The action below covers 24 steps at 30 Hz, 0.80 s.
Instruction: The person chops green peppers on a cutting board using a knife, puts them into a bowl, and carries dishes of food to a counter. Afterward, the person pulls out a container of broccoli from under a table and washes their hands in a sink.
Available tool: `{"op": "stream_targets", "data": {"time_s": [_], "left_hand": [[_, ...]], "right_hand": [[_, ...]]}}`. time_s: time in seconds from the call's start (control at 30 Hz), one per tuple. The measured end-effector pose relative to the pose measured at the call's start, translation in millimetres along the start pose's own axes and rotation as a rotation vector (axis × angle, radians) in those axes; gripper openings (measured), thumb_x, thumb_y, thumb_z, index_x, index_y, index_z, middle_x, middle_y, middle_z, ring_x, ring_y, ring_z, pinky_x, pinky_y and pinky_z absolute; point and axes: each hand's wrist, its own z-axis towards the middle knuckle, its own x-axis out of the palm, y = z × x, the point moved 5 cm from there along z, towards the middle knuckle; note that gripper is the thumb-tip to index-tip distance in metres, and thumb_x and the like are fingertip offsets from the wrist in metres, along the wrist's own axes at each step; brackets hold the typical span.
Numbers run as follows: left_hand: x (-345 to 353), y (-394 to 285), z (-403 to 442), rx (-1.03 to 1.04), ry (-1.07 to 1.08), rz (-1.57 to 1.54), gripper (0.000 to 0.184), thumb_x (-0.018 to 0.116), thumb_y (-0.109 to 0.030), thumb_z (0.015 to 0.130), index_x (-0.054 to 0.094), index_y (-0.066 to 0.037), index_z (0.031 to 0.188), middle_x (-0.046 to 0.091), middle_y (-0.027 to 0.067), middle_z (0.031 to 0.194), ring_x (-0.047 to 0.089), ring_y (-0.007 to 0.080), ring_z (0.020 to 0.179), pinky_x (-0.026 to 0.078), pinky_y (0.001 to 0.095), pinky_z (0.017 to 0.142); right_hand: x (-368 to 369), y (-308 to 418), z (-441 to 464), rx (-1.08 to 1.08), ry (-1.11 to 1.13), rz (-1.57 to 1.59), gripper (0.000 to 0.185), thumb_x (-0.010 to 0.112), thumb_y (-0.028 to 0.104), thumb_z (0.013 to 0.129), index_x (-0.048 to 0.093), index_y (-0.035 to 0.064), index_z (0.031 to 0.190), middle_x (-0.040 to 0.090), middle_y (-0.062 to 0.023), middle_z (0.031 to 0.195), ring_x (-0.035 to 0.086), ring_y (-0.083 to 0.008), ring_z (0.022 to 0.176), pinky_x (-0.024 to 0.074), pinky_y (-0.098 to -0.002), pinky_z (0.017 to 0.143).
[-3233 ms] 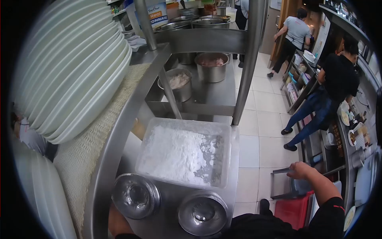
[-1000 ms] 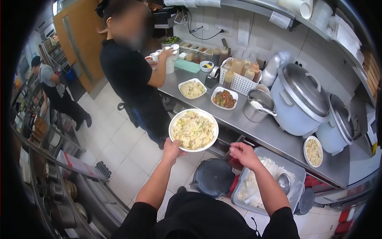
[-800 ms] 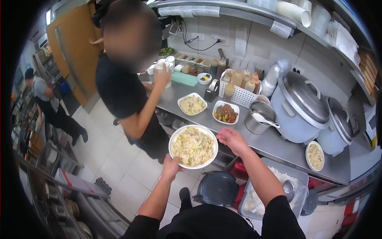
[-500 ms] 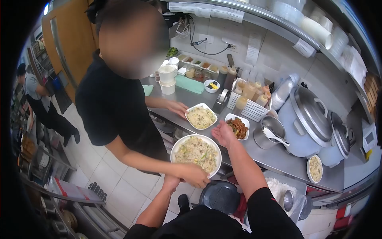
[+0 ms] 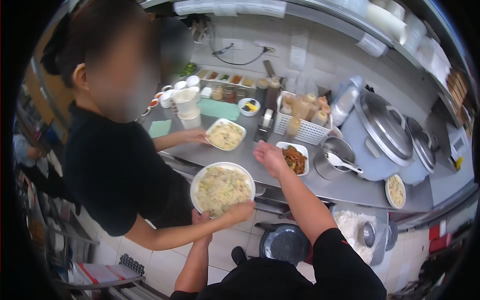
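Note:
A large round white bowl of fried rice (image 5: 222,191) is held above the floor beside the counter. My left hand (image 5: 201,220) grips its lower edge from beneath, with the fingers partly hidden by the bowl. A co-worker's hand (image 5: 241,212) is also at the rim, on the lower right. My right hand (image 5: 270,159) hovers over the counter, fingers loosely bent and nothing visible in them. Just right of it stands a square white bowl of dark stir-fry (image 5: 296,159). The co-worker's other hand (image 5: 196,135) touches a smaller square bowl of rice (image 5: 226,134).
Sauce bottles fill a white basket (image 5: 303,129) at the wall. Right of it are a steel pot with a spoon (image 5: 333,162) and large lidded cookers (image 5: 382,135). An oval rice bowl (image 5: 395,192) sits near the counter's edge. A dark stool (image 5: 284,245) stands below.
The large bowl has shifted left with my left hand and the co-worker's hand. My right hand has moved up and left from the stir-fry bowl. The camera view has turned.

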Motion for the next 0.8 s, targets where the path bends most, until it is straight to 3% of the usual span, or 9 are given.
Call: {"op": "stream_targets", "data": {"time_s": [0.13,0.33,0.47,0.57,0.63,0.67,0.7,0.77,0.8], "left_hand": [[-14.0,48.2,61.4,0.051,-0.023,-0.166,0.037,0.059,-0.016,0.086,0.049,-0.001,0.118,0.061,0.0109,0.107,0.060,0.0196,0.092,0.049,0.0352,0.080],[48.2,7.9,86.9,-0.032,0.396,-0.230,0.055,0.052,-0.028,0.093,0.040,-0.001,0.139,0.054,0.0152,0.133,0.056,0.0271,0.118,0.050,0.0393,0.093],[61.3,40.4,135.4,-0.199,0.608,-0.195,0.055,0.038,-0.036,0.099,0.036,-0.005,0.145,0.049,0.0122,0.142,0.044,0.0267,0.134,0.035,0.0438,0.112],[61.8,64.9,172.1,-0.124,0.369,-0.428,0.052,0.044,-0.030,0.101,0.037,0.000,0.142,0.039,0.0173,0.149,0.033,0.0278,0.141,0.018,0.0413,0.121],[72.3,55.1,125.0,-0.176,0.358,-0.494,0.065,0.044,-0.033,0.102,0.020,0.007,0.147,0.030,0.0245,0.152,0.030,0.0337,0.142,0.025,0.0406,0.120],[96.8,45.1,69.0,-0.214,0.276,-0.472,0.075,0.045,-0.039,0.101,0.010,0.007,0.148,0.023,0.0254,0.154,0.024,0.0337,0.145,0.019,0.0405,0.122],[104.6,92.1,100.2,-0.271,0.387,-0.386,0.063,0.046,-0.038,0.101,0.026,0.003,0.145,0.045,0.0234,0.141,0.045,0.0326,0.132,0.040,0.0405,0.111],[142.9,145.3,3.5,-0.471,0.549,-0.211,0.048,0.059,-0.020,0.092,0.051,0.012,0.127,0.061,0.0246,0.116,0.062,0.0352,0.098,0.053,0.0443,0.082],[184.9,176.9,-51.0,-0.648,0.907,-0.256,0.052,0.059,-0.024,0.093,0.050,0.012,0.129,0.061,0.0235,0.118,0.062,0.0345,0.099,0.052,0.0445,0.085]], "right_hand": [[-40.7,27.1,-90.3,-0.141,0.142,-0.163,0.026,0.053,0.023,0.100,0.062,0.0006,0.109,0.067,-0.0069,0.095,0.065,-0.0134,0.086,0.0529,-0.0275,0.075],[-169.8,-27.6,-242.6,0.127,0.035,-0.392,0.038,0.058,0.038,0.097,0.064,0.0024,0.109,0.067,-0.0047,0.096,0.065,-0.0116,0.085,0.0514,-0.0258,0.075],[-247.8,-63.7,-348.6,0.256,-0.208,-0.330,0.042,0.059,0.040,0.097,0.064,0.0014,0.112,0.067,-0.0060,0.096,0.066,-0.0128,0.085,0.0521,-0.0266,0.077],[-300.9,-96.2,-415.7,0.298,-0.314,-0.243,0.042,0.059,0.038,0.097,0.063,0.0008,0.116,0.067,-0.0078,0.099,0.067,-0.0146,0.087,0.0530,-0.0272,0.077],[-319.5,-97.2,-460.5,0.232,-0.395,-0.198,0.039,0.058,0.032,0.096,0.063,-0.0014,0.116,0.067,-0.0095,0.101,0.068,-0.0166,0.089,0.0554,-0.0291,0.076],[-338.5,-115.5,-476.2,0.189,-0.414,-0.175,0.039,0.057,0.033,0.096,0.064,-0.0012,0.115,0.068,-0.0098,0.101,0.068,-0.0164,0.088,0.0560,-0.0297,0.076],[-356.1,-126.3,-491.5,0.188,-0.422,-0.220,0.041,0.057,0.034,0.096,0.064,-0.0011,0.115,0.068,-0.0109,0.101,0.068,-0.0163,0.086,0.0561,-0.0299,0.076],[-386.4,-134.7,-534.6,0.156,-0.497,-0.164,0.045,0.058,0.037,0.095,0.064,-0.0026,0.115,0.069,-0.0113,0.094,0.068,-0.0165,0.082,0.0553,-0.0297,0.071],[-403.4,-140.1,-559.2,0.141,-0.531,-0.166,0.045,0.059,0.037,0.094,0.064,-0.0025,0.115,0.069,-0.0114,0.092,0.068,-0.0169,0.081,0.0546,-0.0297,0.069]]}}
